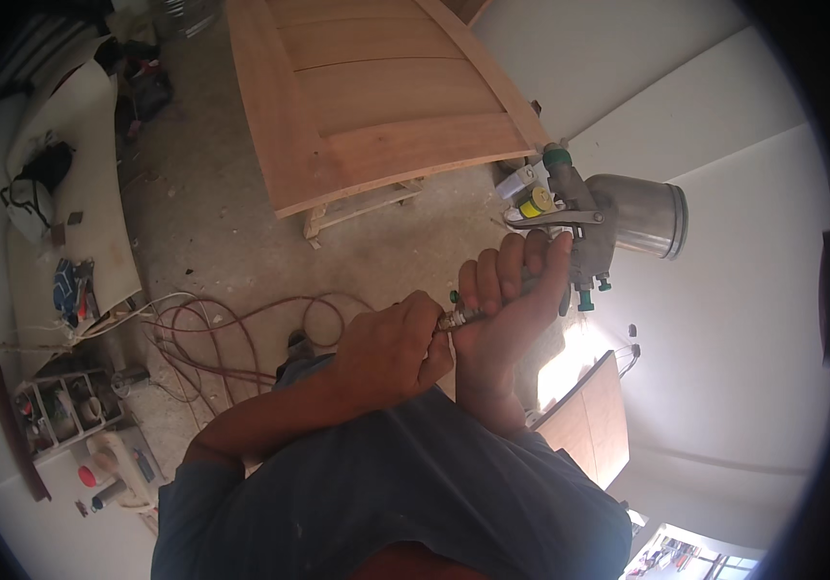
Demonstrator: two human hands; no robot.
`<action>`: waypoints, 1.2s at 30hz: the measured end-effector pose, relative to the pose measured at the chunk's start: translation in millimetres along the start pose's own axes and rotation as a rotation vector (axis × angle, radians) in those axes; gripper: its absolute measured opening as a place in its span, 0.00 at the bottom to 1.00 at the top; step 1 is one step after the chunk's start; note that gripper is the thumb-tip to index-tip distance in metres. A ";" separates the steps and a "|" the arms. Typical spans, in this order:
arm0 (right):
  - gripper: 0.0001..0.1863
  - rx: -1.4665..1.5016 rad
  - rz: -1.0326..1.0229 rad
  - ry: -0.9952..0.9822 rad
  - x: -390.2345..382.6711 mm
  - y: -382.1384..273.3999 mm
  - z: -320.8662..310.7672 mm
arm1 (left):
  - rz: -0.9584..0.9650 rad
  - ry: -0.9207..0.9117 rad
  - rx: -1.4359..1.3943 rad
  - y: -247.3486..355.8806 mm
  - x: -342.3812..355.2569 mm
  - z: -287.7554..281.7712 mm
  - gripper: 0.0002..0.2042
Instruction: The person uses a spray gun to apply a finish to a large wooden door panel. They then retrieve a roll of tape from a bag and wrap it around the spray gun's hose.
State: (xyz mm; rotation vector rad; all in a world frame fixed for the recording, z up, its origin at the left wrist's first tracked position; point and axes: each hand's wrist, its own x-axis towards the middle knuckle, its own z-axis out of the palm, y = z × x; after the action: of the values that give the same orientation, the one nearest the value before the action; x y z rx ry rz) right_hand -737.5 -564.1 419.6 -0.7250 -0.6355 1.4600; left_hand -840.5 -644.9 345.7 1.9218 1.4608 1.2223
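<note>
Dull grey metal forms the body of the spray gun (584,237), which carries a smooth cylindrical metal cup (649,215) on its side and small green knobs on top and at the back. The right hand (514,295) is closed around the gun's handle, fingers wrapped across it, with the thin trigger lever just above the knuckles. The gun body and cup stand above and to the right of that grip. What the cup holds cannot be seen. The left hand (391,350) is closed on a small metal hose fitting (457,317) at the base of the handle, pinching it against the heel of the right hand.

Below on the dusty concrete floor (212,232), a reddish hose (231,333) lies in loose coils. A bare panelled wooden door (376,92) rests flat on low supports. At far left, a compartmented tray (67,406) holds small mixed items, too small to identify.
</note>
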 end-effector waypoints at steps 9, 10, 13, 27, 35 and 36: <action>0.20 0.061 0.006 -0.094 4.2 -0.8 -6.7 | 0.025 0.000 -0.048 5.5 2.4 -6.6 0.11; 0.20 0.056 0.008 -0.082 4.4 -1.3 -6.3 | 0.011 -0.002 -0.077 5.9 2.7 -6.7 0.10; 0.20 0.071 0.026 -0.088 6.3 -0.3 -7.2 | -0.031 -0.021 -0.142 6.5 2.6 -7.7 0.10; 0.21 0.121 0.062 -0.101 15.3 -0.1 -12.7 | -0.263 -0.152 -0.406 -0.8 1.5 -11.4 0.12; 0.24 0.085 0.101 -0.109 18.7 -2.8 -20.2 | -0.267 -0.234 -0.428 2.0 4.7 -12.3 0.15; 0.24 0.093 0.103 -0.117 19.0 -2.8 -21.2 | -0.264 -0.245 -0.410 2.6 5.0 -12.6 0.15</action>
State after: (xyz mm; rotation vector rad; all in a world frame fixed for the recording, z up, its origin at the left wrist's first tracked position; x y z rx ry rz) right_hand -719.0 -546.1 407.2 -0.6111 -0.6227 1.6247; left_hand -849.4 -643.3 356.1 1.4917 1.1821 1.0276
